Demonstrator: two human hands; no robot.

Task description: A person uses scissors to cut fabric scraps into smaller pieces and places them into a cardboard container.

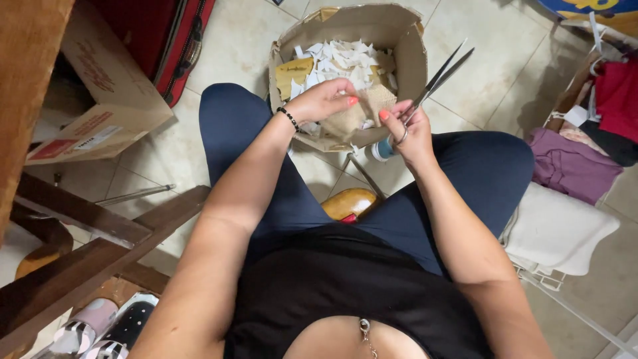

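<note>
**Two hands over a scrap box, scissors and burlap in play**

Two hands at work, both above the cardboard box (412, 63) that stands on the tiled floor (232, 40) just past the knees.

Left hand (322, 100): fingers curled down and pinched on the near edge of a tan burlap piece (362, 113). A dark bead bracelet (288, 118) sits at that wrist. The burlap drapes over the box's near rim, partly inside, partly hanging out.

Right hand (409, 129): closed around the handle of a pair of scissors (438, 76), a finger through the ring. Blades point up and away toward the box's far right, parted a little at the tips, not touching the cloth. The thumb tip meets the burlap's right edge.

Inside the box: a heap of white paper scraps (345, 60) and a yellowish card piece (296, 73).

Handling, as I judge it from here: the burlap looks light, coarse and limp. It will sag wherever it is not held and likely fray at cut edges. Best hold is a pinch close to the edge, kept taut between the two hands. Scissors are rigid, thin, sharp at the tips; hold by the rings only.

Around: a second carton (100, 100) and a red suitcase (179, 33) to the left, wooden furniture legs (86, 219), folded clothes (571, 166) to the right.
</note>
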